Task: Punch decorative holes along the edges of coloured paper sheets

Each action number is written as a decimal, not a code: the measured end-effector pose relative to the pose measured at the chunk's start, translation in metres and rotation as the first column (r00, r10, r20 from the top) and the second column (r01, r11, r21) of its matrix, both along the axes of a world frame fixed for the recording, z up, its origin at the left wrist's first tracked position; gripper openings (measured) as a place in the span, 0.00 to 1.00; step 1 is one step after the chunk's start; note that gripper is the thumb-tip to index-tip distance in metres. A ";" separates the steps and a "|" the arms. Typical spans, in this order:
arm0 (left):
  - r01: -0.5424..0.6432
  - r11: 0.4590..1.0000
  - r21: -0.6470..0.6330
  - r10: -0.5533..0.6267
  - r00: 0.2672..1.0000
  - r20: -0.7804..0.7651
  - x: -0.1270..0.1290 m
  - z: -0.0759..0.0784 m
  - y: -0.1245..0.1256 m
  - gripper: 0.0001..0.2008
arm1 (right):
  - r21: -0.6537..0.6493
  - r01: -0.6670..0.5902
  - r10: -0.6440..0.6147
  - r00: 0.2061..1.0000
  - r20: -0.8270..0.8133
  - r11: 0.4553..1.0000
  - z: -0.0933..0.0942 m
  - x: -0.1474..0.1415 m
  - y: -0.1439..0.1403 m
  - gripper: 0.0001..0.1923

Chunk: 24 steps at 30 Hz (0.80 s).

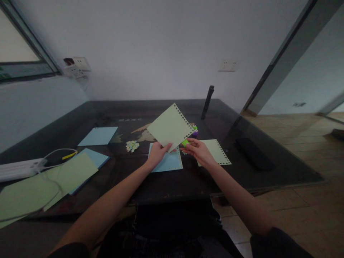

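Observation:
My left hand (158, 153) pinches the lower corner of a pale green paper sheet (169, 127), tilted up above the table. Dark punched holes run along the sheet's right edge. In the fingers of my right hand (198, 150) is a small bright green hole punch (185, 143), close to the sheet's lower right edge; whether it grips the paper I cannot tell. Under my hands lies a blue sheet (168, 163) with holes along its edges. Right of it, partly behind my right hand, rests another pale green sheet (219, 154) with a holed edge.
A heap of small paper bits (132, 146) lies left of my hands. Green and purple toy-like pieces with eyes (195, 129) stand behind the raised sheet. Farther left are a blue sheet (99, 136), stacked papers (72, 172) and a white power strip (21, 170). A black object (254, 153) lies right.

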<state>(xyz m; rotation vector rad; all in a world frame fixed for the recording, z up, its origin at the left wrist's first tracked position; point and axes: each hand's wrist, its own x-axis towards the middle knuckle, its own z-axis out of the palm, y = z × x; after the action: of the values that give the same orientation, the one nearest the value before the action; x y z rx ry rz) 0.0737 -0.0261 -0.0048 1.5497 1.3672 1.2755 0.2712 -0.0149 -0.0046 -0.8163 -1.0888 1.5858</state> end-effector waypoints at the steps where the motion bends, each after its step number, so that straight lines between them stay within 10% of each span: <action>1: -0.002 1.000 0.001 0.002 1.000 -0.003 0.000 0.000 0.000 0.11 | 0.002 0.001 -0.001 1.000 0.004 1.000 0.000 0.000 0.000 0.20; 24: -0.005 1.000 -0.003 0.005 0.999 -0.053 0.003 0.005 -0.004 0.10 | 0.013 0.018 -0.019 0.999 0.045 1.000 0.002 0.000 -0.002 0.21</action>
<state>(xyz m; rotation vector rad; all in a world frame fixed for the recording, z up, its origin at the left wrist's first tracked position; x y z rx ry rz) 0.0770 -0.0296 0.0003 1.5894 1.4063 1.2423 0.2713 -0.0173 -0.0031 -0.8550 -1.1200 1.5500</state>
